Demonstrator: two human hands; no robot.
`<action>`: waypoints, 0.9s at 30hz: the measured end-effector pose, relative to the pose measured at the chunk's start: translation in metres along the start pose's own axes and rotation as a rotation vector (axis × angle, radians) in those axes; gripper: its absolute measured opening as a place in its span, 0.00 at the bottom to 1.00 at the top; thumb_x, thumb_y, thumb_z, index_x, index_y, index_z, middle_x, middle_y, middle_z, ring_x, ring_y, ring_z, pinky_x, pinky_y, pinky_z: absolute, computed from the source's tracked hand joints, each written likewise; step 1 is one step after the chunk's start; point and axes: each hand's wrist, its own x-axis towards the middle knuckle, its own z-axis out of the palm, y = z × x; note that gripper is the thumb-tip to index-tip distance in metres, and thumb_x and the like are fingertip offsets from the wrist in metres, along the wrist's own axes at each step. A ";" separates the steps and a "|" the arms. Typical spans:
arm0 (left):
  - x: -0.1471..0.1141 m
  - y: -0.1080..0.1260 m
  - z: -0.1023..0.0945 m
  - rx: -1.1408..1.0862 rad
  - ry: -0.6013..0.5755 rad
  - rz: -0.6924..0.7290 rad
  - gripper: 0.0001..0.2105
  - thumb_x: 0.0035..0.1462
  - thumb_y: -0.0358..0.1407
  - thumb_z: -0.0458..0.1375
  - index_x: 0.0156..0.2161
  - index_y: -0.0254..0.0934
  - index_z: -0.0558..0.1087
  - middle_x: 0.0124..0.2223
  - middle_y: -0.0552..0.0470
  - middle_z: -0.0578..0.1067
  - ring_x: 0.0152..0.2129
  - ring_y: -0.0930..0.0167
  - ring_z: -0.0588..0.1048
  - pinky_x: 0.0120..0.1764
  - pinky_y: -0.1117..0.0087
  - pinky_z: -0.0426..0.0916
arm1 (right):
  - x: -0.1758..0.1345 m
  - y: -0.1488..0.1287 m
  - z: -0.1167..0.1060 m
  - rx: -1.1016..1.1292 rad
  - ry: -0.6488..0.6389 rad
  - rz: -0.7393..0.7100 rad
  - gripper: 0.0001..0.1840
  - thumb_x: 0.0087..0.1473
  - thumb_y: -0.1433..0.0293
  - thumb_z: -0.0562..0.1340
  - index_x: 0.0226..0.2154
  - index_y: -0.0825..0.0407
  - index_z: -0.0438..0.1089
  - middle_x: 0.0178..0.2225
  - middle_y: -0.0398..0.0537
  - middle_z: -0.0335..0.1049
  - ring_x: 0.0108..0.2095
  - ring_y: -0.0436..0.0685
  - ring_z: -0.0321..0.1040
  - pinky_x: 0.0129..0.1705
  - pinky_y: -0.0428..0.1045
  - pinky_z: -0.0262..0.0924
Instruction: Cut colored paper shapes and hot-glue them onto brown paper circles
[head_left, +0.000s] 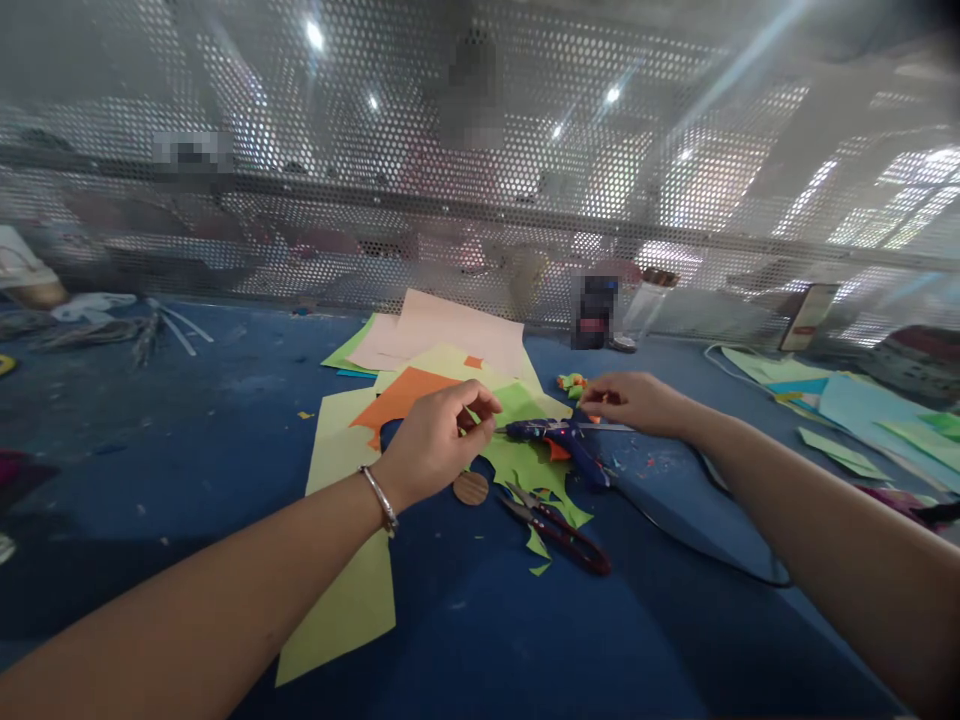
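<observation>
Spanning gap between left hand [441, 440], right hand [636, 402]: glue gun [586, 456].

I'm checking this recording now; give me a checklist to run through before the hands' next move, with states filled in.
1. Glue gun set down: ok, it lies partly over green paper.
2. Left hand well clear of the nozzle: not ok, its fingertips are close to the tip.
3. Right hand empty: cannot tell; its fingertips are near small scraps.
4. Snips closed: not ok, blades apart.
5. Disc uncovered: ok, lying flat.
</observation>
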 end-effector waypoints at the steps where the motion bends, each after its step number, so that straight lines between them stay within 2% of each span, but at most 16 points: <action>1: 0.000 0.000 0.000 0.001 -0.004 0.000 0.04 0.60 0.32 0.58 0.40 0.38 0.73 0.38 0.50 0.80 0.28 0.72 0.76 0.31 0.71 0.71 | 0.000 -0.003 0.002 0.009 -0.031 -0.027 0.14 0.58 0.58 0.60 0.36 0.46 0.80 0.33 0.43 0.80 0.31 0.56 0.73 0.34 0.47 0.63; 3: 0.000 0.001 0.001 0.002 -0.012 0.004 0.03 0.60 0.32 0.59 0.39 0.38 0.73 0.38 0.50 0.80 0.28 0.72 0.76 0.31 0.70 0.72 | 0.004 -0.003 0.007 0.009 -0.043 -0.044 0.12 0.57 0.61 0.61 0.35 0.46 0.80 0.34 0.45 0.80 0.34 0.57 0.74 0.36 0.48 0.64; 6: -0.001 0.002 0.000 -0.002 -0.019 0.014 0.02 0.60 0.31 0.58 0.38 0.38 0.74 0.37 0.50 0.80 0.28 0.72 0.76 0.32 0.71 0.72 | 0.016 0.009 0.012 -0.011 0.028 -0.024 0.14 0.56 0.66 0.62 0.43 0.48 0.80 0.45 0.51 0.79 0.44 0.62 0.74 0.46 0.53 0.65; 8: -0.002 0.003 -0.002 -0.004 -0.014 0.010 0.03 0.60 0.32 0.58 0.39 0.38 0.74 0.36 0.50 0.80 0.29 0.72 0.77 0.31 0.71 0.72 | 0.021 0.018 0.014 -0.013 0.058 -0.012 0.16 0.58 0.66 0.60 0.46 0.50 0.79 0.49 0.53 0.78 0.44 0.62 0.74 0.47 0.54 0.65; 12: -0.001 0.002 -0.005 0.007 0.009 0.009 0.04 0.61 0.32 0.58 0.40 0.38 0.74 0.37 0.49 0.80 0.28 0.72 0.76 0.31 0.70 0.72 | 0.026 0.030 0.018 -0.009 0.048 -0.019 0.14 0.58 0.65 0.60 0.41 0.50 0.80 0.43 0.50 0.80 0.41 0.61 0.76 0.45 0.53 0.67; 15: 0.000 0.000 -0.006 0.030 0.042 0.032 0.04 0.60 0.31 0.58 0.39 0.38 0.74 0.38 0.50 0.80 0.27 0.73 0.75 0.31 0.71 0.71 | 0.029 0.030 0.020 -0.021 0.065 -0.021 0.16 0.56 0.69 0.61 0.45 0.50 0.80 0.48 0.52 0.79 0.48 0.62 0.74 0.51 0.54 0.65; 18: 0.000 0.000 -0.010 0.076 0.087 0.051 0.03 0.59 0.31 0.58 0.38 0.37 0.75 0.38 0.50 0.80 0.27 0.73 0.74 0.31 0.71 0.71 | 0.036 0.025 0.022 -0.041 0.093 0.007 0.18 0.57 0.69 0.60 0.48 0.51 0.79 0.49 0.53 0.79 0.46 0.63 0.74 0.50 0.55 0.65; 22: 0.000 0.003 -0.017 0.123 0.156 0.046 0.03 0.60 0.31 0.58 0.37 0.37 0.75 0.35 0.50 0.80 0.28 0.73 0.75 0.30 0.71 0.69 | 0.045 0.015 0.025 -0.046 0.077 0.018 0.15 0.60 0.65 0.59 0.42 0.50 0.80 0.42 0.50 0.81 0.41 0.60 0.75 0.45 0.50 0.65; 24: 0.001 0.004 -0.020 0.162 0.175 0.051 0.04 0.60 0.31 0.58 0.37 0.37 0.75 0.35 0.50 0.80 0.28 0.73 0.74 0.30 0.71 0.68 | 0.048 0.010 0.026 -0.053 0.079 0.028 0.15 0.59 0.66 0.60 0.44 0.49 0.80 0.44 0.49 0.80 0.43 0.59 0.75 0.46 0.49 0.64; 27: 0.001 0.003 -0.022 0.212 0.147 0.061 0.03 0.59 0.30 0.58 0.35 0.37 0.75 0.33 0.51 0.79 0.27 0.72 0.74 0.30 0.70 0.68 | 0.049 0.002 0.025 -0.083 0.133 0.097 0.18 0.58 0.68 0.60 0.48 0.52 0.78 0.47 0.55 0.79 0.45 0.62 0.74 0.46 0.50 0.63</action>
